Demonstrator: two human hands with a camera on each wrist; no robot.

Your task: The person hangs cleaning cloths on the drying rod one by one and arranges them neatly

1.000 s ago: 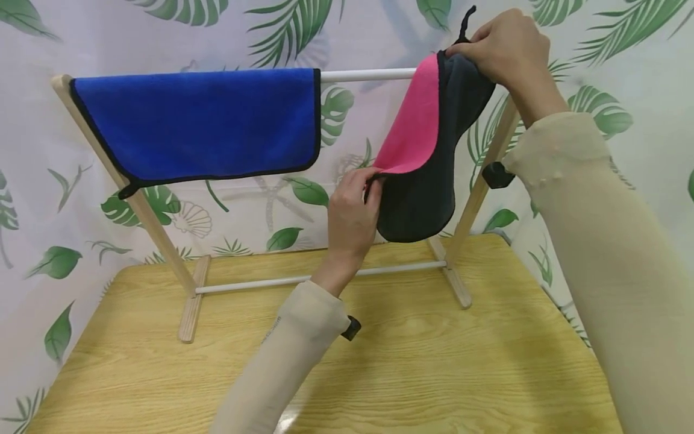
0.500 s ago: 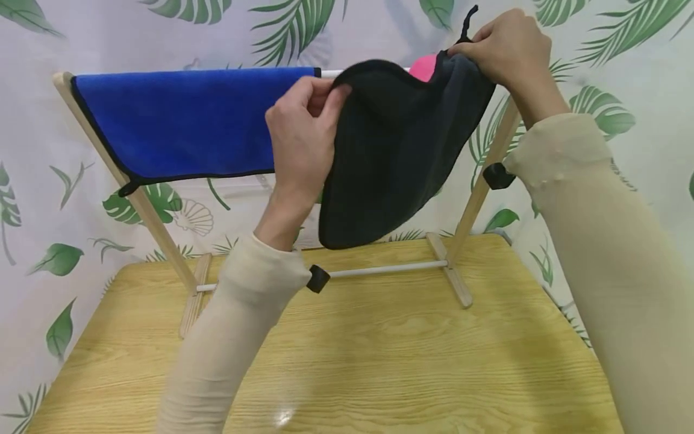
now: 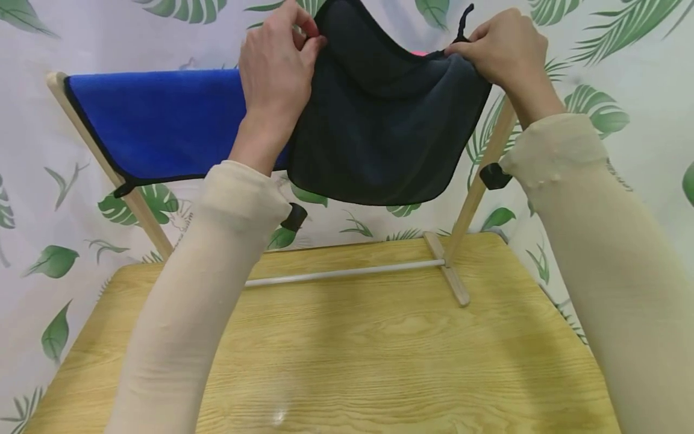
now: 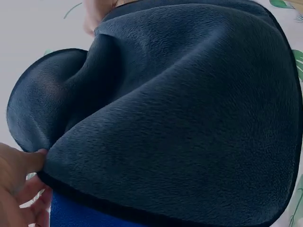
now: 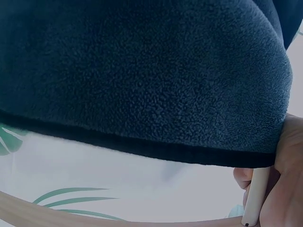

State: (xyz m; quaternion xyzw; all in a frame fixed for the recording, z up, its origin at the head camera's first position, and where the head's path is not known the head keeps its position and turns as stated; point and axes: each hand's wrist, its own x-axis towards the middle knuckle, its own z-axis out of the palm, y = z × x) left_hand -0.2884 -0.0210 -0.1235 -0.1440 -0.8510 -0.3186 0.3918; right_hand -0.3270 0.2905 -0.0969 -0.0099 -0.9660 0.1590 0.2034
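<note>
A dark grey fleece towel (image 3: 379, 138) with black edging hangs between my hands at the right part of the rack. A sliver of its pink reverse (image 3: 420, 53) shows near the top. My left hand (image 3: 275, 78) pinches the towel's upper left edge, raised above the rack's bar; in the left wrist view, thumb and fingers (image 4: 33, 161) grip that edge and the cloth folds inward. At the bar's right end, my right hand (image 3: 512, 51) pinches the upper right edge beside a black hanging loop (image 3: 464, 23). The white bar (image 5: 257, 196) passes by this hand in the right wrist view.
A blue towel (image 3: 162, 126) drapes over the rack's left part, its right end hidden behind my left hand and the grey towel. The rack's wooden right post (image 3: 479, 172) and white lower rod (image 3: 347, 274) stand on a wooden table (image 3: 379, 349) before a leaf-print backdrop.
My left hand has moved up and left with the grey towel's edge, spreading the dark side and covering most of the pink. My right hand has stayed at the bar's right end.
</note>
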